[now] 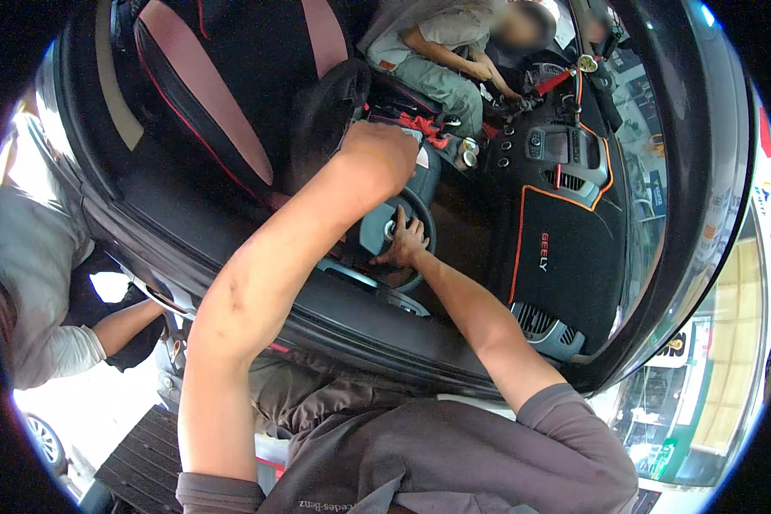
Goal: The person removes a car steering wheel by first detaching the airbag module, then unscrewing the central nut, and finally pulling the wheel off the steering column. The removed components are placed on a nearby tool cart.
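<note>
Both my arms reach through the open side of a car. My right hand lies on the hub of the steering wheel, its fingers spread apart, near the round emblem. Farther in, my left hand is closed, with the back of the hand and wrist toward me. What its curled fingers hold is hidden. Beside that hand, on its left, a dark rounded band curves upward. A grey-blue surface shows just right of my left hand, with a small white patch on it.
A person sits at the car's far side, hands near a red strip. Another person stands at the left, an arm at the car's side. The black dashboard has orange edging. Black-and-pink seats lie left; two cans stand beyond the wheel.
</note>
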Demonstrator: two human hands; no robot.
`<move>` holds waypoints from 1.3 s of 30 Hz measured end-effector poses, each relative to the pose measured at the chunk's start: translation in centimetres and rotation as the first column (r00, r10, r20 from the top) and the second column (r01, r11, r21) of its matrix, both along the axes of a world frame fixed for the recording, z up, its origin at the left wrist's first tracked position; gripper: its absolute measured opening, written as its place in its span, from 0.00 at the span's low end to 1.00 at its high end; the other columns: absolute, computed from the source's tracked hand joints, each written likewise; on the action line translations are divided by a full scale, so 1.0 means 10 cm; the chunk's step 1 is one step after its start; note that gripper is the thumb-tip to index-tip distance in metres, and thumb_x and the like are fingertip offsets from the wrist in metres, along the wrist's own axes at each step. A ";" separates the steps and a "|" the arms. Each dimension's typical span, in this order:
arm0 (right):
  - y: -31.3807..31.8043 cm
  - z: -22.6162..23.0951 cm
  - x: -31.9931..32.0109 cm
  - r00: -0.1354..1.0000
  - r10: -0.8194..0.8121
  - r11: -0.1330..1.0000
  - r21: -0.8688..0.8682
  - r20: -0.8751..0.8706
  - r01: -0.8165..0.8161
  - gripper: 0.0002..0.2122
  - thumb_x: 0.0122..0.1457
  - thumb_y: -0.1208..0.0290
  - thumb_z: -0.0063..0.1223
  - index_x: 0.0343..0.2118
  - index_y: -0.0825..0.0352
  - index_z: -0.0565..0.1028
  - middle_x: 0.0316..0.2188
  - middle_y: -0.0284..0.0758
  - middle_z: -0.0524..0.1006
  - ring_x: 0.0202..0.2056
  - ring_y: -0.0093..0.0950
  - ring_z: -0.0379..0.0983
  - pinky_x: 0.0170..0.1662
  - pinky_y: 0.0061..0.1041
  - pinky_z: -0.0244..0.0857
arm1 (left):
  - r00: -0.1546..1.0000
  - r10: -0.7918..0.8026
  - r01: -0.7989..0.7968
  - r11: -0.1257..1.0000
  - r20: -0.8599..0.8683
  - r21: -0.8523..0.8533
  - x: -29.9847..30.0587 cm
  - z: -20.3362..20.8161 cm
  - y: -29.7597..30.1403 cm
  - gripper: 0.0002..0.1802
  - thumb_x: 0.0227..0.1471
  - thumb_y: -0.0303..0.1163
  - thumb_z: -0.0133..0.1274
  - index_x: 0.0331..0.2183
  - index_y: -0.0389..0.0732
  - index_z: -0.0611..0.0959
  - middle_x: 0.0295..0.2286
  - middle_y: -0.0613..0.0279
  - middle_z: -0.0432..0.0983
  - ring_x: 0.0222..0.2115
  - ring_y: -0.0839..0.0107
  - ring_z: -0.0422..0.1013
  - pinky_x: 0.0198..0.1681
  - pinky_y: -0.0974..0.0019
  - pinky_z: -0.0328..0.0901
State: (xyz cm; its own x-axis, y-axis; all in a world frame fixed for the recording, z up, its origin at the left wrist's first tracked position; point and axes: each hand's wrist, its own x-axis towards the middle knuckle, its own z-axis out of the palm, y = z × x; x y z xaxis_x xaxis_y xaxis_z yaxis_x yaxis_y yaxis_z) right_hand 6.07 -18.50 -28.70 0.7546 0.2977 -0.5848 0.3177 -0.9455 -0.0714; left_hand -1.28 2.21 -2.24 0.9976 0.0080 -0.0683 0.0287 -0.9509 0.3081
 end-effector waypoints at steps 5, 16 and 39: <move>0.06 0.08 0.02 0.999 -0.028 0.999 -0.024 -0.034 0.027 0.77 0.26 0.44 0.83 0.72 0.50 0.27 0.72 0.54 0.38 0.72 0.54 0.34 0.66 0.66 0.44 | 0.997 -0.073 0.073 0.996 -0.001 0.049 0.02 -0.12 -0.06 0.20 0.55 0.45 0.60 0.40 0.38 0.84 0.37 0.47 0.83 0.40 0.50 0.80 0.44 0.51 0.73; -0.07 -0.14 0.11 0.998 0.010 1.000 0.002 -0.054 -0.010 0.79 0.26 0.42 0.82 0.71 0.51 0.24 0.71 0.58 0.37 0.71 0.58 0.34 0.64 0.69 0.44 | 0.973 -0.148 0.156 0.987 -0.178 0.031 0.04 -0.27 -0.24 0.20 0.56 0.46 0.59 0.41 0.38 0.86 0.39 0.47 0.83 0.43 0.52 0.80 0.46 0.53 0.74; 0.08 -0.02 -0.12 0.928 0.287 0.950 0.053 0.237 -0.308 0.73 0.30 0.52 0.83 0.73 0.41 0.30 0.70 0.55 0.43 0.71 0.58 0.38 0.64 0.71 0.42 | 0.949 -0.065 0.082 0.996 -0.307 0.044 0.19 -0.33 0.03 0.26 0.56 0.50 0.59 0.47 0.39 0.85 0.48 0.51 0.81 0.48 0.52 0.77 0.50 0.50 0.72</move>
